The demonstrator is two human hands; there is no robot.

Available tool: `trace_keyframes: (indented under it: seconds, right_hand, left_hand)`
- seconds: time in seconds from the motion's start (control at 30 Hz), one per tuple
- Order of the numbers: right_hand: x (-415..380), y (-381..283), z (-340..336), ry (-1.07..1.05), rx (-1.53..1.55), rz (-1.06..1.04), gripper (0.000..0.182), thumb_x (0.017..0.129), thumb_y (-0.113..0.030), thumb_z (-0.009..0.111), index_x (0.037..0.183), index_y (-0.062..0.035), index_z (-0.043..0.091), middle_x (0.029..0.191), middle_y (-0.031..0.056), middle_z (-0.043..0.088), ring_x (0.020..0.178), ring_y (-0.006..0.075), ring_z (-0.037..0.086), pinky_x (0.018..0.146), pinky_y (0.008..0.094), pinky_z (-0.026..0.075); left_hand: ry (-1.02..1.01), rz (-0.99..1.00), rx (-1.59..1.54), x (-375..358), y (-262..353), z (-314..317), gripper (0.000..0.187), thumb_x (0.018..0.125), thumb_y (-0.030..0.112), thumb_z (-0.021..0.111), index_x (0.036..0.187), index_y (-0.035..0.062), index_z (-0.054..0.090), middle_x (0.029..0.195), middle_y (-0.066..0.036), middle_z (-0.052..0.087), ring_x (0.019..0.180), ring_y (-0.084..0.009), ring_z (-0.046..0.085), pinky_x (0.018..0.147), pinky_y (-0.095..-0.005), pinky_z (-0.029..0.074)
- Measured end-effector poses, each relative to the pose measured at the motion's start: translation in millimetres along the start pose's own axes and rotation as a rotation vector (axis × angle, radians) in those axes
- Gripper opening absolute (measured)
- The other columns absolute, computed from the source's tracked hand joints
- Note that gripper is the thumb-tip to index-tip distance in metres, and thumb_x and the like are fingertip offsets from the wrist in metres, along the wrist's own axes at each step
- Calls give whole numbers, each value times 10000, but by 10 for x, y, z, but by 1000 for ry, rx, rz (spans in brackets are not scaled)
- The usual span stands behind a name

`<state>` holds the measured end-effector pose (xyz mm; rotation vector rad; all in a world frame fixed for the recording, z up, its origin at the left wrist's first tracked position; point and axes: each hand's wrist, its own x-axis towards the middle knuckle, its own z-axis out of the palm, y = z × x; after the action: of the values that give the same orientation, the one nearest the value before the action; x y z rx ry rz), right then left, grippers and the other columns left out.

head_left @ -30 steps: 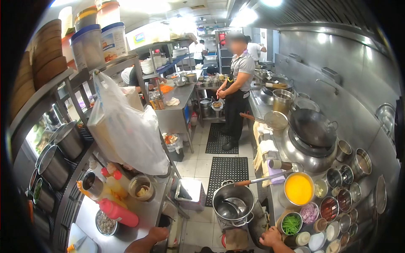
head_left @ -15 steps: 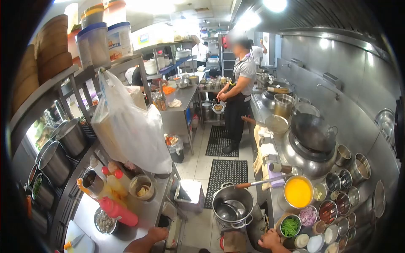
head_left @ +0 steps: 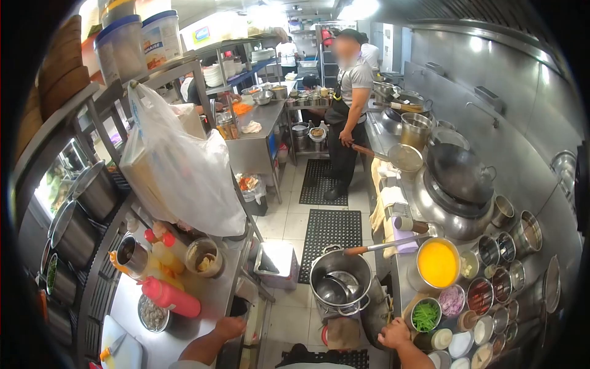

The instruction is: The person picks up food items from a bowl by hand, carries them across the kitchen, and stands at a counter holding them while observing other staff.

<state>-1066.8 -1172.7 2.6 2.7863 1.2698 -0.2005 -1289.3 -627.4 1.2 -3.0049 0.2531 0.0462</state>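
Farther along the right-hand counter [head_left: 402, 297], a co-worker's hand [head_left: 346, 138] has dropped to the strainer's handle [head_left: 370, 152], contact unclear. That seems to leave your own work unchanged: your right hand [head_left: 394, 333] rests just beside the chopped greens [head_left: 425, 316], your left hand [head_left: 230, 328] by the opposite counter's [head_left: 212, 296] edge. Whether either grip is apart or clamped cannot be told.

- Left hand [head_left: 230, 329], left of the steel pot [head_left: 332, 263]: bare, its forearm [head_left: 201, 352] also bare, rounded, narrowing toward the wrist.
- Right hand [head_left: 393, 333], right of the pot: bare, its forearm [head_left: 415, 357] likewise uncovered.
- Below the pot: a thin strip of pale grey clothing [head_left: 335, 366], and left of that a dark rounded shape [head_left: 301, 354], unclear whether shoe or trouser.
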Motion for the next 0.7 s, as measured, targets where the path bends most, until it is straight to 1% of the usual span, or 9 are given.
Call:
trace_keyframes:
  seconds: [0.07, 0.33, 0.47, 0.53, 0.67, 0.7]
  right_hand:
    - [8, 4, 9, -22, -10, 2, 358, 754, -418, 515, 714, -107, 689, 758, 75, 660, 832, 212, 582, 919, 342, 313]
    - [10, 10, 32, 46, -19, -14, 359, 744, -417, 524, 700, -100, 687, 744, 81, 659, 817, 221, 583, 911, 345, 321]
    - [32, 2, 10, -2, -9, 4, 355, 736, -416, 529, 698, -99, 685, 745, 81, 659, 814, 220, 583, 909, 345, 323]
    - [13, 4, 37, 41, -23, -6, 353, 733, -413, 530, 694, -99, 684, 747, 85, 658, 821, 217, 582, 902, 345, 328]
    - [59, 32, 47, -18, 6, 20, 351, 734, -410, 525, 714, -99, 687, 764, 86, 659, 839, 220, 582, 921, 359, 327]
    - [65, 53, 57, -13, -6, 7, 355, 740, -410, 518, 730, -99, 687, 777, 87, 660, 855, 225, 580, 934, 366, 323]
  left_hand:
    - [-4, -4, 1, 18, -3, -15, 191, 738, 293, 582, 631, 135, 567, 631, -38, 560, 521, -207, 601, 416, -352, 476]
    - [-22, -17, -18, 22, -15, 14, 185, 744, 288, 582, 637, 137, 579, 645, -37, 564, 538, -214, 611, 424, -355, 482]
    - [-26, -3, -24, 11, -17, -6, 177, 743, 281, 580, 638, 138, 578, 639, -34, 560, 534, -215, 609, 430, -353, 483]
    - [-73, -22, 0, 17, 8, -24, 168, 741, 282, 579, 665, 132, 583, 659, -34, 565, 571, -221, 618, 450, -358, 491]
    - [-103, -3, -24, 74, 10, -133, 145, 747, 260, 567, 695, 126, 582, 695, -42, 574, 626, -224, 627, 481, -359, 497]
    - [-118, -40, -29, 95, 13, -144, 131, 750, 248, 558, 708, 127, 581, 711, -48, 576, 650, -228, 628, 495, -362, 497]
